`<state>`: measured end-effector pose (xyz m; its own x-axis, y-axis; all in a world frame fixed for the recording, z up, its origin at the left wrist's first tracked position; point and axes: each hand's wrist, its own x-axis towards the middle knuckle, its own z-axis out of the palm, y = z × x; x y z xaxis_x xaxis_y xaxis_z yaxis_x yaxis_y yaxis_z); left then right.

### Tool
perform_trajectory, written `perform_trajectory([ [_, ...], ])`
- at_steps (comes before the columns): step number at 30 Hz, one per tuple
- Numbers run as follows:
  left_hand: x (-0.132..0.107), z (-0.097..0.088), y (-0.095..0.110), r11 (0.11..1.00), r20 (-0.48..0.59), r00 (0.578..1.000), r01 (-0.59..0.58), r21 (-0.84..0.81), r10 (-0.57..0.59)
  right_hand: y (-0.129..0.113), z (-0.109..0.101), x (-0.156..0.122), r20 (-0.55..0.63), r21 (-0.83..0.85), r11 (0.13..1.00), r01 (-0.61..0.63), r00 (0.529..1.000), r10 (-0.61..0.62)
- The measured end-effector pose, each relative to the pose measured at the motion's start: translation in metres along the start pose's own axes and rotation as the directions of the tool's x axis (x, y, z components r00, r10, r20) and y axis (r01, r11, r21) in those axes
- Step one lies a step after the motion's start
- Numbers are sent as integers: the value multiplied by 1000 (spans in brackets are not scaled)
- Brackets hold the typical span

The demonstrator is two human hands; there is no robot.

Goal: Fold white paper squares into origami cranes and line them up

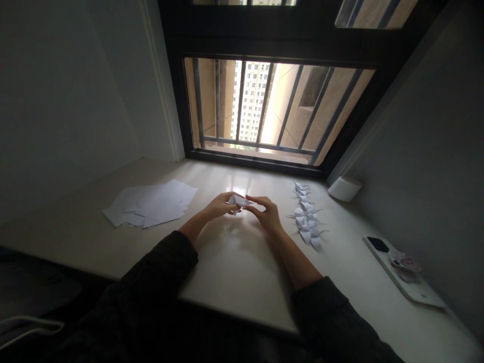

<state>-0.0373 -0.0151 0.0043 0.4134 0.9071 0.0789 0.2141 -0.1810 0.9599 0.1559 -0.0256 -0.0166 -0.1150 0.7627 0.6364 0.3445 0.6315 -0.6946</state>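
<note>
Between my two hands, just above the white tabletop, is a small folded white paper piece (235, 201) with pointed ends. My left hand (218, 207) pinches its left side, the thumb in front and the fingers behind. At its right tip, the thumb and forefinger of my right hand (267, 212) are closed on the paper. My fingers cover part of the folds. Several folded white paper cranes (307, 220) stand close together in a column to the right of my right hand. Off to the left lies a loose, overlapping pile of white paper sheets (162, 200).
The white tabletop (234, 272) reaches back to a dark-framed, barred window (287, 108). Near the right wall stand a white cylindrical object (344, 188) and, closer to me, a phone (403, 272) in a pale case. A pale looped cable (32, 320) shows at lower left.
</note>
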Motion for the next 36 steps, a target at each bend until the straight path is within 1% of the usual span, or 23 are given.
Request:
perform_trajectory([
  [4, -2, 2, 3, 1000, 35, 999, 23, -5, -23, -2, 0, -1, -16, -9, 1000, 13, 1000, -13],
  [12, -4, 4, 7, 997, 97, 994, 62, -35, -59, -7, -2, -3, -51, -123, 992, 28, 998, -35],
  [20, -5, 3, 9, 996, 116, 991, 70, -52, -64, -10, -2, -3, -52, -157, 987, 21, 998, -29],
  [22, -4, 3, 7, 996, 92, 993, 80, -50, -75, -10, -2, -3, -45, -163, 986, 23, 999, -30],
  [24, -3, 4, 5, 998, 40, 998, 56, -38, -54, -9, -2, -3, -50, -163, 986, 26, 998, -34],
  [28, -3, 4, 6, 995, -54, 994, -95, 27, 97, -8, -2, -3, -93, -169, 985, 27, 995, -43],
  [30, -4, 3, 8, 987, -113, 983, -135, 86, 144, -8, -2, -3, -100, -177, 984, 24, 994, -42],
  [33, -4, 3, 10, 975, -213, 962, -133, 178, 171, -8, -2, -3, -95, -185, 983, 20, 995, -38],
  [36, -4, 2, 8, 961, -255, 952, -106, 254, 172, -7, -1, -3, -83, -189, 982, 22, 996, -39],
])
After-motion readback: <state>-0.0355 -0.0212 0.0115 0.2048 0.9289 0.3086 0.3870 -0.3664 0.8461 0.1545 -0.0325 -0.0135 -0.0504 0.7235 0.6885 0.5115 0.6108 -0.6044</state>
